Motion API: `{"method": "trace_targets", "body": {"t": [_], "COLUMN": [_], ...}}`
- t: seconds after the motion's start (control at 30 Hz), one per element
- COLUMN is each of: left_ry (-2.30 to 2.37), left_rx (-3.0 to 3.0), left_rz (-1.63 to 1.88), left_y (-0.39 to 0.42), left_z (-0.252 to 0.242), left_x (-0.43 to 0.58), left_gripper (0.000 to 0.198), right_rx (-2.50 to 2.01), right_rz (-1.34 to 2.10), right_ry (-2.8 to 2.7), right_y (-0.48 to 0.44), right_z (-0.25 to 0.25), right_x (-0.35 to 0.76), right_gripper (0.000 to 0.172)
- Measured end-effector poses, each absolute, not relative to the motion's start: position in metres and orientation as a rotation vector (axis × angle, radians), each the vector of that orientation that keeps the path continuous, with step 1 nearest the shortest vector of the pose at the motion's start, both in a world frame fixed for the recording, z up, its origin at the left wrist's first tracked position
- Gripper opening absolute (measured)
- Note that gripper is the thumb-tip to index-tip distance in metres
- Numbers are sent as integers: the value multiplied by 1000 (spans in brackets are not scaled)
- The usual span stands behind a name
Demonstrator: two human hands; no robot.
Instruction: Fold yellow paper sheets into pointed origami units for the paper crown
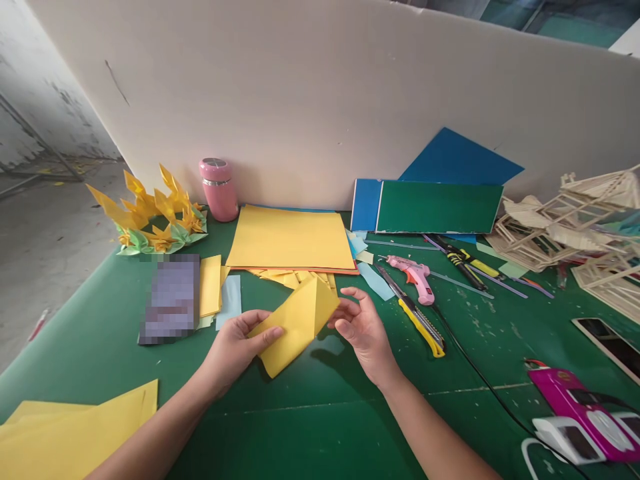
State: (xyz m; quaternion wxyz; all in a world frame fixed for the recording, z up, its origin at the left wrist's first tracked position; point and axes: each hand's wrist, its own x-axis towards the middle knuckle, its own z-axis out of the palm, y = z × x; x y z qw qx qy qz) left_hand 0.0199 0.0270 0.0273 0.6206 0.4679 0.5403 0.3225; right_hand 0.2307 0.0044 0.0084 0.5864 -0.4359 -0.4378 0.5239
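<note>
A folded piece of yellow paper [299, 325] is held just above the green table [325, 413], near its middle. My left hand [235, 347] pinches its lower left edge, thumb on top and fingers underneath. My right hand [363, 327] touches the paper's right corner with its fingertips, the fingers loosely curled. Behind the fold lies a stack of yellow sheets [291, 239] with smaller folded yellow pieces at its front edge.
Yellow paper flowers [153, 213] and a pink flask [219, 189] stand at the back left. A pink glue gun [413, 275], a yellow utility knife [417, 317], blue and green boards [435, 203], wooden stick models [575, 230] and a pink device [580, 413] lie to the right. Yellow sheets [75, 433] lie near left.
</note>
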Motion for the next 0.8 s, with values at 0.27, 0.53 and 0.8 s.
{"method": "trace_targets", "body": {"t": [0.27, 0.53, 0.8], "left_ry": [1157, 1208, 1256], "left_rx": [1004, 1088, 1211], "left_rz": [866, 833, 887], "left_y": [11, 9, 12], "left_z": [29, 28, 24], "left_x": [41, 40, 37], "left_gripper": [44, 49, 40], "right_rx": [-1032, -1191, -1254], "right_rz": [1565, 1499, 1488], "right_ry": [-1002, -1008, -1013], "right_y": [-3, -1, -1], "right_z": [13, 11, 14], "right_x": [209, 217, 214], "right_gripper": [37, 39, 42]}}
